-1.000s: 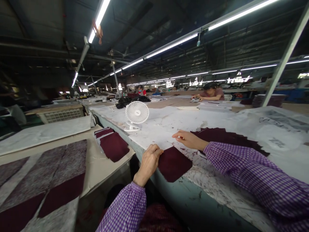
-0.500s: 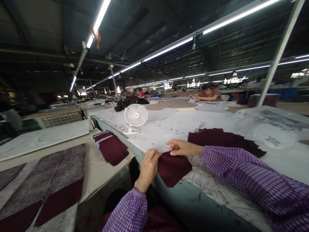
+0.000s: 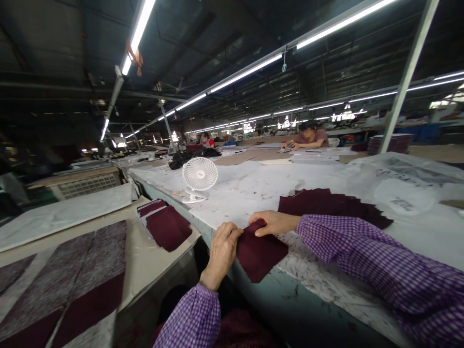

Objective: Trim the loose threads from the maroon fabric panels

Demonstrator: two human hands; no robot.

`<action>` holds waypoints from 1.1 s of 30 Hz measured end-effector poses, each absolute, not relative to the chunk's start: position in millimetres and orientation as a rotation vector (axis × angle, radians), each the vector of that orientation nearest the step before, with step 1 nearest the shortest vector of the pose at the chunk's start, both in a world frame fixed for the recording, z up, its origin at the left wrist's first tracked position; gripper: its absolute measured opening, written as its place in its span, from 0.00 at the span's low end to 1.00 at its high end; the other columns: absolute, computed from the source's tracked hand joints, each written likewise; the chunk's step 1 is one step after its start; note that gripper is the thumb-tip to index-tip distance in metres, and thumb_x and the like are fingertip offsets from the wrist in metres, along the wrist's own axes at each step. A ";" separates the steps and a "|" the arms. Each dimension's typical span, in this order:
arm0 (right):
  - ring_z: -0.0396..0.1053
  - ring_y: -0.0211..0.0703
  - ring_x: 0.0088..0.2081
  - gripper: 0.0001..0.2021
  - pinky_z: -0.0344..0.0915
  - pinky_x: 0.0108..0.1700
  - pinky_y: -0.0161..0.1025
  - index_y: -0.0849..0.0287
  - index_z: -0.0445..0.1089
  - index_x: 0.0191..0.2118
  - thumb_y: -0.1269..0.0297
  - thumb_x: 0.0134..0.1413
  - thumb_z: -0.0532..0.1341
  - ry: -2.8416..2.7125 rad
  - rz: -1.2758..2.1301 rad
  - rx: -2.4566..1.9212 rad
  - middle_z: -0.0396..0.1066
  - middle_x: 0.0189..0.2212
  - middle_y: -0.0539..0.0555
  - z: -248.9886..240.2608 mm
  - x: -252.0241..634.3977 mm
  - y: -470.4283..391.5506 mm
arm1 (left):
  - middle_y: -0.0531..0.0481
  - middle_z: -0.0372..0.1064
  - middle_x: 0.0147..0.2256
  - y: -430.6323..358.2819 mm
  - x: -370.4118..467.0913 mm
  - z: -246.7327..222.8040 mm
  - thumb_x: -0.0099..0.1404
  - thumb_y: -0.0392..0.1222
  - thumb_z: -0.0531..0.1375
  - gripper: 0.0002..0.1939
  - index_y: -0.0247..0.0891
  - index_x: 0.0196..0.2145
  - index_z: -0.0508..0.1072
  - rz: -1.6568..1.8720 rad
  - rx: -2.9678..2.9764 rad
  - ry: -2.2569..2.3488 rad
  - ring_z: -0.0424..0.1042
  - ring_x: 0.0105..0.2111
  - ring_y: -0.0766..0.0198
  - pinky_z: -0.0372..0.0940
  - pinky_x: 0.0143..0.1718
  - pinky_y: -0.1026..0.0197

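Note:
A dark maroon fabric piece (image 3: 259,256) hangs partly over the near edge of the white-topped table, pinched along its upper side by both hands. My left hand (image 3: 222,249) grips its left corner between thumb and fingers. Just to the right, my right hand (image 3: 271,223) holds the top edge, thumb in front and fingertips behind. Beyond my right wrist lies a fanned-out row of maroon fabric pieces (image 3: 329,205). On the lower table at left sits a stack of maroon pieces (image 3: 168,228) with pale layers at its edge.
A small white fan (image 3: 199,174) stands near the table's left edge. Clear plastic sheeting (image 3: 409,183) covers the right side. Speckled and maroon panels (image 3: 90,261) lie on the left table (image 3: 145,268). A co-worker (image 3: 313,137) leans over the far tabletop.
My right hand has closed its fingers onto the fabric's top edge, where its index finger was stretched out before. My left hand keeps its pinch. The view has shifted slightly.

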State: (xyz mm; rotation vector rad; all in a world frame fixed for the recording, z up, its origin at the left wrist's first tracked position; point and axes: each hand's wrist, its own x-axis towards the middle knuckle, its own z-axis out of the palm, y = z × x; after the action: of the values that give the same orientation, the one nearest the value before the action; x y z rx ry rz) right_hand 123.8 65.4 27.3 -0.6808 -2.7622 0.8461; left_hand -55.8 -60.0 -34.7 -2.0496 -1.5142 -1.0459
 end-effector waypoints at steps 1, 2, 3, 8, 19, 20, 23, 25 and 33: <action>0.66 0.39 0.34 0.19 0.61 0.35 0.35 0.61 0.70 0.44 0.60 0.44 0.64 -2.770 0.894 -0.693 0.70 0.34 0.51 27.7 123.9 65.2 | 0.48 0.65 0.32 -60.7 -56.0 -34.8 0.68 0.35 0.48 0.13 0.37 0.39 0.72 -1.048 -2.054 -1.511 0.63 0.35 0.63 0.61 0.36 0.61; 0.66 0.40 0.34 0.18 0.61 0.35 0.35 0.62 0.71 0.43 0.59 0.45 0.63 -2.768 0.931 -0.694 0.71 0.33 0.51 28.3 123.9 65.2 | 0.48 0.65 0.32 -61.1 -55.9 -34.5 0.68 0.34 0.48 0.13 0.37 0.39 0.72 -1.052 -2.058 -1.510 0.62 0.34 0.63 0.61 0.36 0.61; 0.67 0.40 0.34 0.16 0.61 0.35 0.35 0.62 0.71 0.40 0.58 0.47 0.61 -2.764 0.946 -0.689 0.71 0.32 0.52 28.8 124.0 65.5 | 0.48 0.65 0.32 -61.1 -55.2 -33.6 0.68 0.34 0.48 0.13 0.37 0.39 0.72 -1.054 -2.061 -1.516 0.62 0.34 0.63 0.61 0.36 0.61; 0.68 0.42 0.33 0.12 0.62 0.35 0.36 0.62 0.73 0.36 0.60 0.53 0.56 -2.730 0.571 -0.885 0.72 0.30 0.53 30.1 128.0 73.9 | 0.49 0.66 0.31 -47.2 -38.7 -20.0 0.67 0.35 0.50 0.12 0.41 0.37 0.74 -0.980 -2.025 -1.691 0.63 0.34 0.62 0.59 0.37 0.59; 0.69 0.42 0.39 0.13 0.62 0.44 0.39 0.58 0.72 0.39 0.74 0.55 0.52 -2.719 0.124 -0.459 0.73 0.36 0.53 21.5 129.5 59.3 | 0.47 0.70 0.34 -23.8 -19.9 -8.0 0.65 0.35 0.52 0.12 0.41 0.35 0.77 -0.821 -2.108 -1.942 0.66 0.39 0.57 0.60 0.41 0.56; 0.68 0.42 0.39 0.12 0.61 0.44 0.39 0.59 0.72 0.39 0.74 0.54 0.53 -2.730 0.128 -0.464 0.73 0.36 0.53 19.3 129.2 57.9 | 0.47 0.70 0.34 -24.3 -22.5 -8.6 0.64 0.35 0.53 0.12 0.41 0.35 0.77 -0.870 -2.125 -1.954 0.66 0.39 0.58 0.60 0.41 0.57; 0.68 0.43 0.40 0.13 0.61 0.45 0.39 0.59 0.72 0.41 0.74 0.54 0.53 -2.714 0.134 -0.479 0.72 0.38 0.54 13.4 130.1 57.7 | 0.50 0.72 0.33 -28.6 -32.6 -11.2 0.63 0.36 0.55 0.10 0.41 0.35 0.77 -1.174 -2.176 -1.982 0.68 0.37 0.61 0.61 0.41 0.60; 0.68 0.43 0.41 0.14 0.61 0.45 0.39 0.58 0.72 0.43 0.73 0.55 0.53 -2.711 0.136 -0.498 0.72 0.38 0.54 11.4 131.1 58.9 | 0.50 0.73 0.32 -34.3 -38.8 -13.1 0.64 0.37 0.55 0.09 0.40 0.35 0.77 -1.372 -2.149 -1.973 0.68 0.36 0.63 0.62 0.40 0.61; 0.67 0.43 0.41 0.14 0.61 0.45 0.39 0.60 0.72 0.43 0.74 0.54 0.53 -2.734 0.088 -0.525 0.71 0.38 0.54 15.9 130.1 53.6 | 0.50 0.69 0.29 -47.6 -34.7 -14.0 0.59 0.38 0.59 0.05 0.37 0.31 0.75 -1.350 -1.947 -1.978 0.65 0.33 0.61 0.61 0.37 0.59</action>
State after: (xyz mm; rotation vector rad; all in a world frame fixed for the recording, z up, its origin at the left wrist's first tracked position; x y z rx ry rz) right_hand 130.1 53.6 15.9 -0.5246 -2.7345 0.0880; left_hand -34.7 -47.6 -14.0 -1.9472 -1.9782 -1.3499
